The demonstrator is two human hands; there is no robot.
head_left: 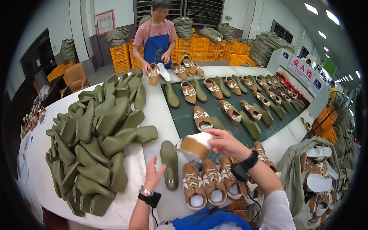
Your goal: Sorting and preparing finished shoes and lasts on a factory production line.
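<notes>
My right hand [227, 145] is closed on a brown and white shoe upper [194, 146], held tilted above the table and slightly blurred. Fingers apart, my left hand [153, 174] holds nothing and hovers beside a green shoe last [169, 161]. That last lies lengthwise on the white tabletop, left of the held upper. Just below the upper, several brown sneakers [193, 188] with cream stripes and laces stand side by side, their openings toward me.
Green lasts form a big pile [96, 142] at left. A dark green conveyor belt [180, 119] carries rows of sneakers and lasts. Across the table a person [155, 42] in a blue apron handles shoes. An open sack [285, 165] of shoes stands at right, orange crates [197, 48] behind.
</notes>
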